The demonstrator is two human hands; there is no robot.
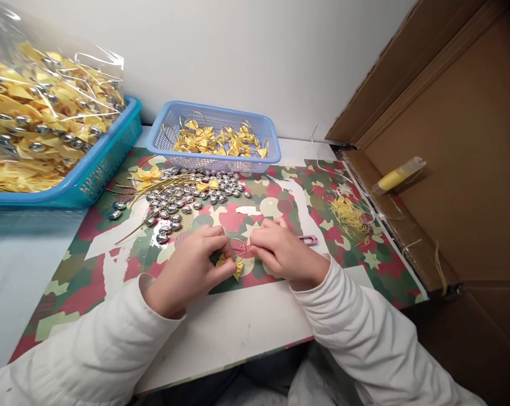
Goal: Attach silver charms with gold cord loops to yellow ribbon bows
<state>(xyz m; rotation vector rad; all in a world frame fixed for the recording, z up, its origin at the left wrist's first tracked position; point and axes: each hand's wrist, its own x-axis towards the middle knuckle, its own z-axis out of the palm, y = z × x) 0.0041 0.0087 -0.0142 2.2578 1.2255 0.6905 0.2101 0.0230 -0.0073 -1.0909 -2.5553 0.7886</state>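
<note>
On the camouflage-patterned mat (111,254), my left hand (191,268) is pinching a yellow ribbon bow (233,265) while my right hand (282,251) is pinching its gold loop (239,246). I am mid-assembly, I judge; next calls for steady, fine fingertip work.

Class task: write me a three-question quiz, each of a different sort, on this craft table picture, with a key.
1. True or false: both hands pinch the yellow bow.
2. Where do the silver beads lie? A) loose on the patterned mat B) inside the small blue basket C) in the cardboard box
3. Fill in: the large teal basket holds a clear ____ of finished bows.

Key:
1. True: left hand and right hand meet on it.
2. A
3. bag
</note>
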